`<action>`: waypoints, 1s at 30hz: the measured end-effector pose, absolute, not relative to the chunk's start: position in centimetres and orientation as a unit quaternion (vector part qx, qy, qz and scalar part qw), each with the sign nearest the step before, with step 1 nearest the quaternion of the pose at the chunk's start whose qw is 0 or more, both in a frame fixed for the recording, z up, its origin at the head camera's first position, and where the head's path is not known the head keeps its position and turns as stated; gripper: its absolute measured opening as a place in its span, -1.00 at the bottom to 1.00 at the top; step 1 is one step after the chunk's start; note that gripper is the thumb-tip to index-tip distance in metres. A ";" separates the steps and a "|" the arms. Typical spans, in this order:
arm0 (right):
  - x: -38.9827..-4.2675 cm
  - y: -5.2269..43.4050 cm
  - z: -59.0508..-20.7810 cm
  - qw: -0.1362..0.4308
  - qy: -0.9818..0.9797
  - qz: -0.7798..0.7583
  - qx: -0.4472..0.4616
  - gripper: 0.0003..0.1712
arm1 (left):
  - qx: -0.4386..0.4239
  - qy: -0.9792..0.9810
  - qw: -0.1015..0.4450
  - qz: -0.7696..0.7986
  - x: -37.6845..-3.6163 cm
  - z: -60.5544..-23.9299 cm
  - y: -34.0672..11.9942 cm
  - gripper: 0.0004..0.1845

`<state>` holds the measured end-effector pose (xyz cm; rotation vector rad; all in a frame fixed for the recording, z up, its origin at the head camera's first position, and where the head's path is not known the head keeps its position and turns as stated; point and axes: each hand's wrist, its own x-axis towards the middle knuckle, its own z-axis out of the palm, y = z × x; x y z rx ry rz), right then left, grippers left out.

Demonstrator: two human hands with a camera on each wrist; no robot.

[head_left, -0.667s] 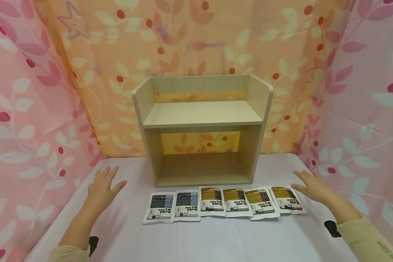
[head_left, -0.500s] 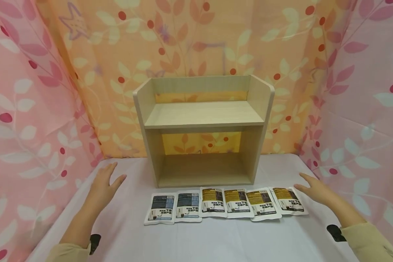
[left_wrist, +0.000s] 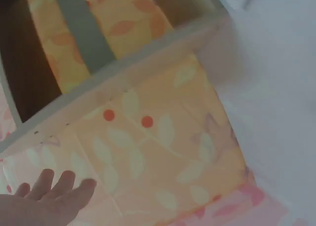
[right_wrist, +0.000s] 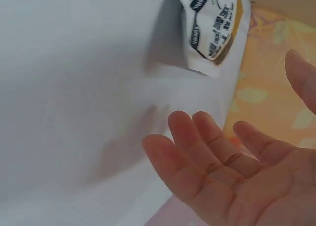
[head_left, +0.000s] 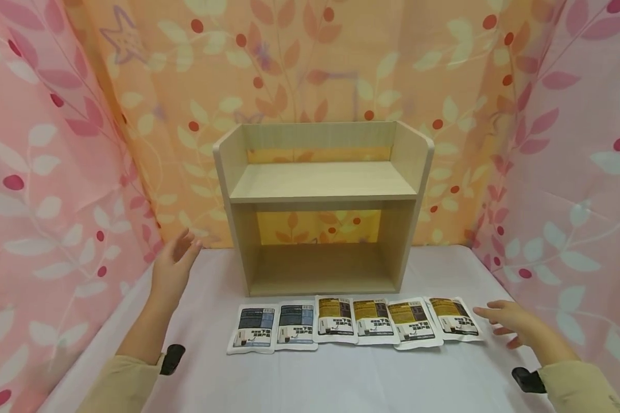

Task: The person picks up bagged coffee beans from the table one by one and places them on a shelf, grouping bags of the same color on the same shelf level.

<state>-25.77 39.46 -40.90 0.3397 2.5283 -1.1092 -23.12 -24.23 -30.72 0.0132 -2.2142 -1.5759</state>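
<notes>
Care matters here: with both hands open and holding nothing, I'd slide my right hand (head_left: 511, 327) flat under the rightmost packet (head_left: 454, 318), left hand (head_left: 173, 267) clear.

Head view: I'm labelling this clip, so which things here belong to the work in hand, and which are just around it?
In hand:
- right hand, open beside the packets
- left hand, open, raised
- six packets in a row
- shelf behind them

Just around:
- curtains
- table
</notes>
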 end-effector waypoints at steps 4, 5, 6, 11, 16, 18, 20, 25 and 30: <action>-25.7 39.6 -41.6 0.177 0.883 -0.412 0.141 0.04 | 0.025 -0.707 0.218 -0.672 -24.0 -29.6 -23.0 -0.34; -25.7 39.6 -41.7 0.175 0.880 -0.418 0.145 0.01 | 0.029 -0.689 0.228 -0.687 -24.3 -29.4 -22.8 -0.34; -25.7 39.5 -41.9 0.175 0.876 -0.424 0.148 -0.02 | 0.031 -0.679 0.241 -0.693 -24.6 -29.2 -22.6 -0.35; -25.9 38.9 -42.2 0.177 0.858 -0.456 0.157 -0.10 | 0.035 -0.641 0.268 -0.718 -26.0 -28.4 -22.3 -0.35; -26.0 38.8 -42.3 0.179 0.839 -0.489 0.157 -0.10 | 0.029 -0.620 0.278 -0.734 -27.1 -27.4 -21.8 -0.34; -26.0 38.8 -42.5 0.183 0.829 -0.505 0.155 -0.11 | 0.025 -0.612 0.281 -0.739 -27.5 -26.9 -21.6 -0.34; -25.9 38.7 -42.8 0.184 0.819 -0.519 0.158 -0.15 | 0.023 -0.602 0.278 -0.748 -27.9 -26.4 -21.3 -0.34; -25.8 38.2 -43.6 0.177 0.783 -0.570 0.173 -0.33 | 0.014 -0.592 0.268 -0.760 -28.7 -25.2 -20.7 -0.31; -25.8 38.1 -43.9 0.162 0.749 -0.615 0.185 -0.57 | 0.000 -0.607 0.250 -0.754 -29.6 -23.9 -20.4 -0.25</action>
